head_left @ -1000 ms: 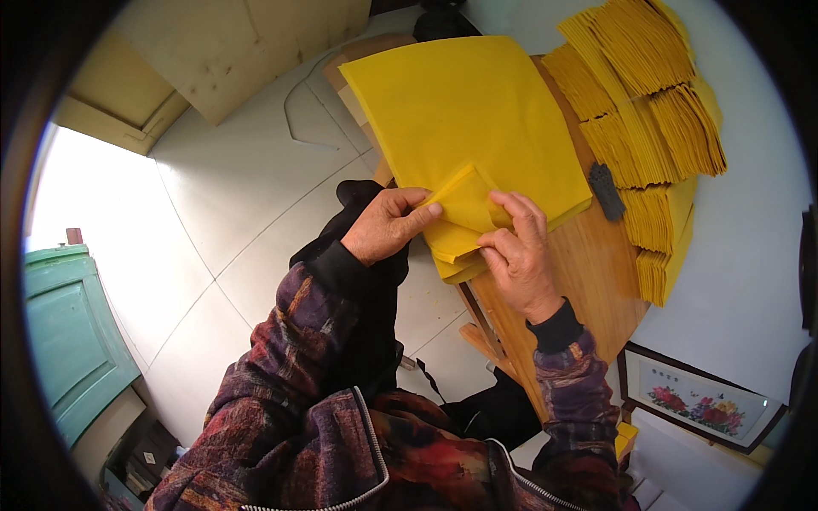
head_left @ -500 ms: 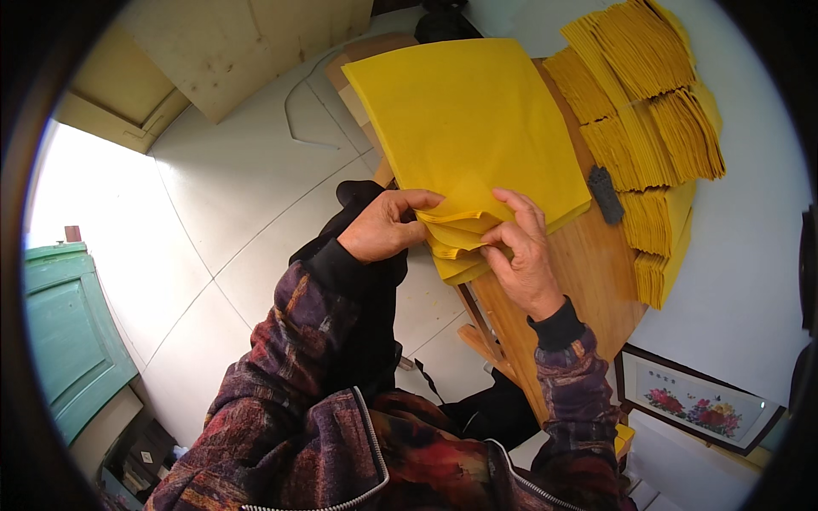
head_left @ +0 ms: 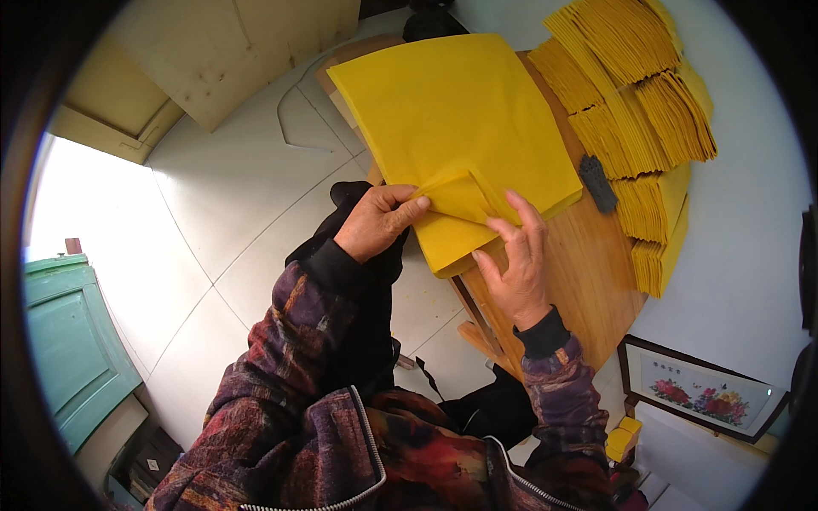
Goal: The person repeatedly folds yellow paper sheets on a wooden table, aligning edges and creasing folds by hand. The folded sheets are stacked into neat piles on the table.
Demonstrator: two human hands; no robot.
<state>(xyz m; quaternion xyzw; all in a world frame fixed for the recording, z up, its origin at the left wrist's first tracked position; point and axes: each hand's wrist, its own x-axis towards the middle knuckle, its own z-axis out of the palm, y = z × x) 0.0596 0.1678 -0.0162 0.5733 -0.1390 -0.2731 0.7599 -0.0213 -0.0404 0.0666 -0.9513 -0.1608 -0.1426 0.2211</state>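
A broad stack of yellow paper-like sheets (head_left: pixel 443 102) lies before me on the wooden table (head_left: pixel 588 281). At the stack's near edge, part of the top sheet is turned up into a fold (head_left: pixel 464 196). My left hand (head_left: pixel 375 223) pinches the left end of that fold between thumb and fingers. Close to the fold's right end is my right hand (head_left: pixel 521 277), its fingers apart and its thumb spread from them. The index fingertip is at the sheet's edge; whether it touches I cannot tell.
Bundles of folded yellow sheets (head_left: pixel 635 51) are piled along the table's right side by the wall. A dark grey oblong object (head_left: pixel 598 183) sits between them and the stack. A framed flower picture (head_left: pixel 707 396) stands lower right. Far left is a green panelled door (head_left: pixel 77 341).
Several layered folds at the near edge have given way to one flatter fold on top. My right hand has loosened its pinch and shifted slightly left and nearer; my left hand has moved slightly left.
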